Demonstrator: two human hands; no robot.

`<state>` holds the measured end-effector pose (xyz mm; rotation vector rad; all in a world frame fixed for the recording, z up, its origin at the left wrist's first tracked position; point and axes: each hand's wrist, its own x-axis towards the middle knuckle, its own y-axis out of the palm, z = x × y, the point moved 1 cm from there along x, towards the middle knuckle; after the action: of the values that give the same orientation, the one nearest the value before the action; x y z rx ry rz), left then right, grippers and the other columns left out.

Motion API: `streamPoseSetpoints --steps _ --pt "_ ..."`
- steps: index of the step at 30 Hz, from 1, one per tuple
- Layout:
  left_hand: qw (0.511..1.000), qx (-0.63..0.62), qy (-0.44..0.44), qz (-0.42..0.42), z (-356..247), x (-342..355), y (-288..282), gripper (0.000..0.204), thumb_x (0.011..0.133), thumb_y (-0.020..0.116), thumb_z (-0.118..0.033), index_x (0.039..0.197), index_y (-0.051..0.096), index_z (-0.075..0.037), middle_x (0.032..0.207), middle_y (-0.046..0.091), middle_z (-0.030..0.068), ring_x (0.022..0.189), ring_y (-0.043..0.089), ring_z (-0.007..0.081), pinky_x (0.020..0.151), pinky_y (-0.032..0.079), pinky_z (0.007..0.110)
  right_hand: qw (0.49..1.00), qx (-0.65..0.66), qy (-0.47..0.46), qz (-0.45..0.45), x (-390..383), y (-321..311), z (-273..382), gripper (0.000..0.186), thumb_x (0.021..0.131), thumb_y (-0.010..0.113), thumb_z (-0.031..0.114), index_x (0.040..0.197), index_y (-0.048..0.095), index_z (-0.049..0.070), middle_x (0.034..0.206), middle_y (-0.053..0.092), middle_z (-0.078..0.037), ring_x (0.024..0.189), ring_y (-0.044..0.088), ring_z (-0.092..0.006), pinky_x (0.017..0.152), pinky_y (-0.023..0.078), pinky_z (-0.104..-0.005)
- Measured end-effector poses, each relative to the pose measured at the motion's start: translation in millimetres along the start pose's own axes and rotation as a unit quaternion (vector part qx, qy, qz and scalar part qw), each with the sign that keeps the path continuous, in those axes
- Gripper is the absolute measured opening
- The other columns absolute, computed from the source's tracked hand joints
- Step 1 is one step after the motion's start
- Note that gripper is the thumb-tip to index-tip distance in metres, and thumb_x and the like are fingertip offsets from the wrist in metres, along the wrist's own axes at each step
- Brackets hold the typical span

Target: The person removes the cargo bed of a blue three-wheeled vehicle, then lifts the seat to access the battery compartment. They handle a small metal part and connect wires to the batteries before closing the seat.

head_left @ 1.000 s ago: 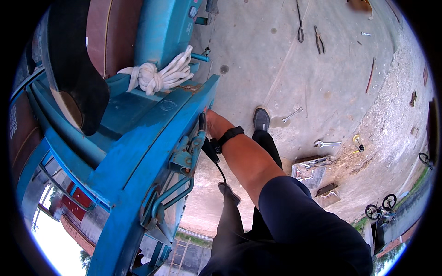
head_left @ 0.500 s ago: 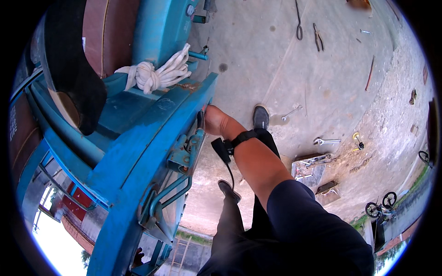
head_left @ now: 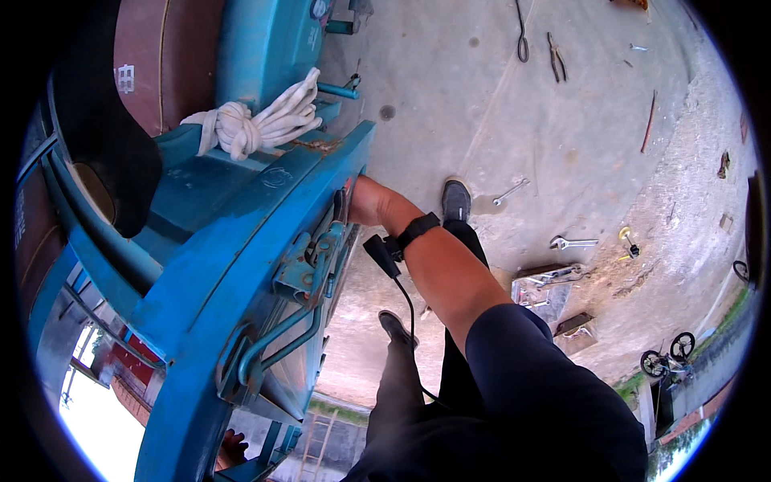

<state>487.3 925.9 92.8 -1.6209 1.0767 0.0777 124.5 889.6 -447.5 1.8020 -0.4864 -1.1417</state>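
My right hand (head_left: 365, 201) reaches in at the near side of a blue steel frame (head_left: 233, 241), beside an upright handle and rusty latch fittings (head_left: 297, 277); its fingers are hidden. A black strapped device (head_left: 384, 257) with a cable is on that wrist. My left hand (head_left: 233, 446) shows small at the lower left under the frame, fingers curled, with what they hold unclear. A knotted white rope (head_left: 249, 128) lies on the blue ledge, near a black padded piece (head_left: 116, 177) and brown padded panel (head_left: 181, 64).
On the concrete floor lie pliers (head_left: 556, 60), an open-end wrench (head_left: 510, 191), an adjustable wrench (head_left: 578, 241), a long dark hooked rod (head_left: 520, 32), a red rod (head_left: 649, 120) and a tray of tools (head_left: 538, 289). A bicycle (head_left: 666, 361) stands at the far right.
The blue frame has shifted slightly left and up in view. My right forearm moved rightward over the second, its hand still at the frame's edge. More of my left hand now shows.
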Motion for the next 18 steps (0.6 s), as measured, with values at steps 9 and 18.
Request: streamPoseSetpoints --steps 9,18 --pt "0.995 -0.064 -0.056 0.058 13.7 16.6 -31.7 0.032 0.083 0.077 -0.044 0.099 0.058 -0.025 0.077 0.056 0.0006 0.065 0.051 0.0217 0.049 0.042 0.036 0.977 -0.210 0.009 0.027 18.4 -6.6 0.6 0.017 0.091 0.062 0.020 0.100 0.068 0.007 0.100 0.070 -0.014 0.088 0.065 -0.0286 0.084 0.050 -0.0458" --pt "0.994 -0.098 -0.039 0.030 42.9 49.2 -79.5 0.025 0.083 0.077 -0.044 0.093 0.062 -0.026 0.075 0.059 0.0000 0.064 0.053 0.0225 0.049 0.043 0.038 0.997 -0.023 0.035 -0.058 58.9 -63.0 -14.7 0.018 0.095 0.058 0.022 0.092 0.065 0.007 0.095 0.067 -0.011 0.085 0.064 -0.0279 0.082 0.049 -0.0462"
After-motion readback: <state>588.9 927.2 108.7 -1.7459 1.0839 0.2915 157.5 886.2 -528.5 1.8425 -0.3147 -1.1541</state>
